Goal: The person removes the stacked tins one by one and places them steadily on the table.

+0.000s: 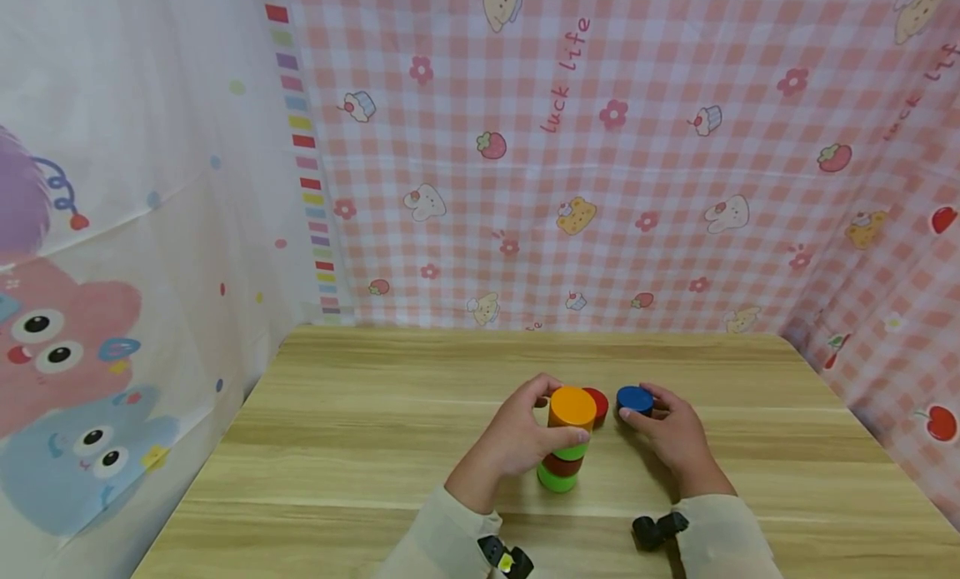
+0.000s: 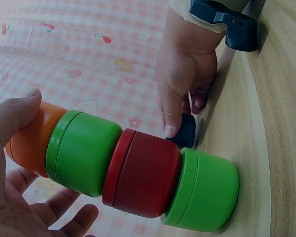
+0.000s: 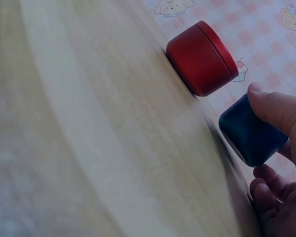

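Pale sleeves (image 1: 442, 533) flank a stacked tower (image 1: 568, 452) partly hiding a red canister (image 1: 601, 408).

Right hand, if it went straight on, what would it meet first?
Past the blue container in the right hand, likely the lone red container, perhaps just grazing it; depth is unclear.

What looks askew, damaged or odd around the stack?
Nothing stands out. The stack looks straight, the left hand holding its orange top block; the separate red block stands upright, and the right hand grips the blue block. No damage shows.
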Motion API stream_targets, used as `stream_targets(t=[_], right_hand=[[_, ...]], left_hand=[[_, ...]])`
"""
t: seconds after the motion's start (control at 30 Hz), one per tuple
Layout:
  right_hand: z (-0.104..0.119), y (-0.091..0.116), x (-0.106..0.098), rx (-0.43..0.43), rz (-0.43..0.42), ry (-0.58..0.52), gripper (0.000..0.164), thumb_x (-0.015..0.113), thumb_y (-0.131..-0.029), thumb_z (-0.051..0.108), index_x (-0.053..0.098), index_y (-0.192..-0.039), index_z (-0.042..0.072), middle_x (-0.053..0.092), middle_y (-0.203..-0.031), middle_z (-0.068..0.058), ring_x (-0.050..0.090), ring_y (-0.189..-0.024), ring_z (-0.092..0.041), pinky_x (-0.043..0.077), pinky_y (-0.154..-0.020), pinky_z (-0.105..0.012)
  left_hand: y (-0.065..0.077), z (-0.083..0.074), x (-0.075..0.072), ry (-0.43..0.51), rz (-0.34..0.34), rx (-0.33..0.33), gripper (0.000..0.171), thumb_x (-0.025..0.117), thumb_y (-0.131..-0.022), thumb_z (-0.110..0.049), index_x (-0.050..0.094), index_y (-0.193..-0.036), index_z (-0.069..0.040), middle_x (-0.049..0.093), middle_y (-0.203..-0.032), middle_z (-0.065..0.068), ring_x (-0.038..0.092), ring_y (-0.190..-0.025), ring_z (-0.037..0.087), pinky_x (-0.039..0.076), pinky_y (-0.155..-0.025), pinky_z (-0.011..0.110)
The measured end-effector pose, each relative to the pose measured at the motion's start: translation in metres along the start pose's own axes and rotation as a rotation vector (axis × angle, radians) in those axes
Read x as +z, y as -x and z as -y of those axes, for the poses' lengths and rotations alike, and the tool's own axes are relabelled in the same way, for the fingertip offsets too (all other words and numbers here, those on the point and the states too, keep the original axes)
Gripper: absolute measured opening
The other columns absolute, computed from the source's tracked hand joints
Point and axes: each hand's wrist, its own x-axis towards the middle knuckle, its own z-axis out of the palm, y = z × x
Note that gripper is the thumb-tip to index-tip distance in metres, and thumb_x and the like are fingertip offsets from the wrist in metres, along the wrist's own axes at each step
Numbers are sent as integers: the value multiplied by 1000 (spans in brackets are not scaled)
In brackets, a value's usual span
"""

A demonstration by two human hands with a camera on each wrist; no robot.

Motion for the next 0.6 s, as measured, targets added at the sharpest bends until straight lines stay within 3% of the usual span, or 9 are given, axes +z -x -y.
stream_targets(t=[0.6], right_hand=[[2,1,3,14,2,40,75,77,-98,32,42,-158,2,44,-155,-34,48,-136,-50,42,-115,-63]], left_hand=[[1,-1,2,-6,-7,-4,45,87,-88,-34,63,-125,-30,63,-128,-7,52,-133,31,50,-105,64]])
